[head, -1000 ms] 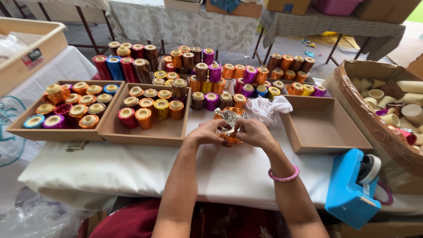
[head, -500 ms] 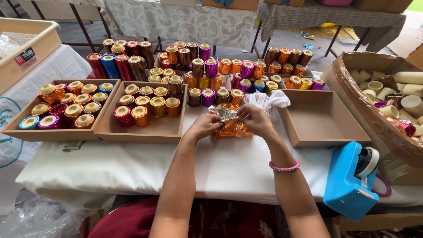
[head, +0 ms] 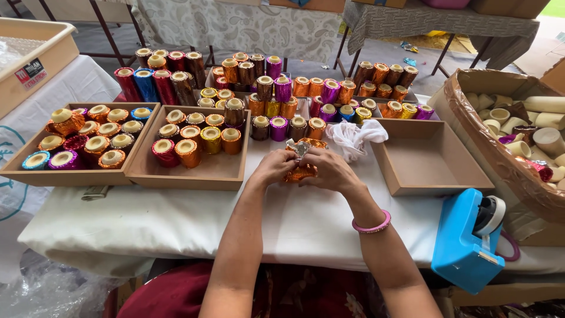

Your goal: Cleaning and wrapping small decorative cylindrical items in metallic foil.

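Observation:
My left hand (head: 273, 167) and my right hand (head: 331, 170) meet over the white-covered table (head: 176, 218), both closed on an orange foil-wrapped roll (head: 301, 172). A crumpled bit of silver foil (head: 298, 147) sticks up between my fingertips at the roll's top. A pink bangle (head: 372, 225) circles my right wrist. Just behind my hands stand rows of foil-wrapped rolls (head: 276, 100) in orange, purple, gold, red and blue.
Two brown trays (head: 194, 172) on the left hold several wrapped rolls. An empty brown tray (head: 426, 162) lies on the right beside a white cloth (head: 355, 135). A blue tape dispenser (head: 468, 241) sits at front right. A foil-lined box of bare cream rolls (head: 518, 118) is far right.
My hands have kept working on the orange roll, and the silver foil now sticks up between my fingertips. The view has shifted slightly.

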